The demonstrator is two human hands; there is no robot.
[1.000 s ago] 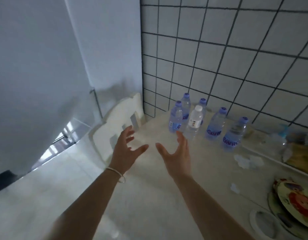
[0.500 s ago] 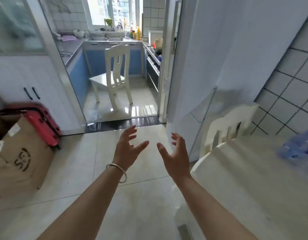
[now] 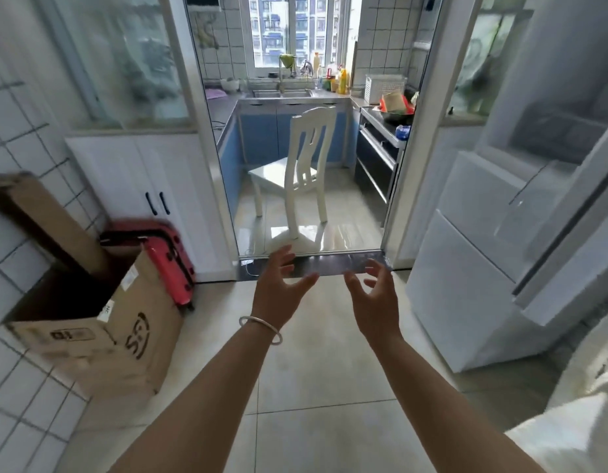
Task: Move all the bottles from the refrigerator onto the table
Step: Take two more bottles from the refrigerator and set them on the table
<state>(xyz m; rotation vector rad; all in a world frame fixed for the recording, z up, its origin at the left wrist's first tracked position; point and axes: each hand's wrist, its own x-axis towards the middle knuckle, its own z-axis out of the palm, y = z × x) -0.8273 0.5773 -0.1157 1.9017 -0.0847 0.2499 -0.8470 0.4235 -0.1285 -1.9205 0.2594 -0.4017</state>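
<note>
Both hands are out front with nothing in them: left hand (image 3: 277,295), with a thin silver bangle (image 3: 260,328) on the wrist, and right hand (image 3: 374,302), fingers (image 3: 282,256) spread and loosely curled. Off to the right of the fingers is the tall white refrigerator (image 3: 473,268), door open. Straight past the fingertips is a white wooden chair (image 3: 301,172). No bottles visible anywhere.

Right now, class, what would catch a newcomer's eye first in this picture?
Two empty, open hands, left hand and right hand, reach forward at centre. Beyond them a white chair stands in the kitchen doorway. An open cardboard box sits at left, beside a red suitcase.
</note>
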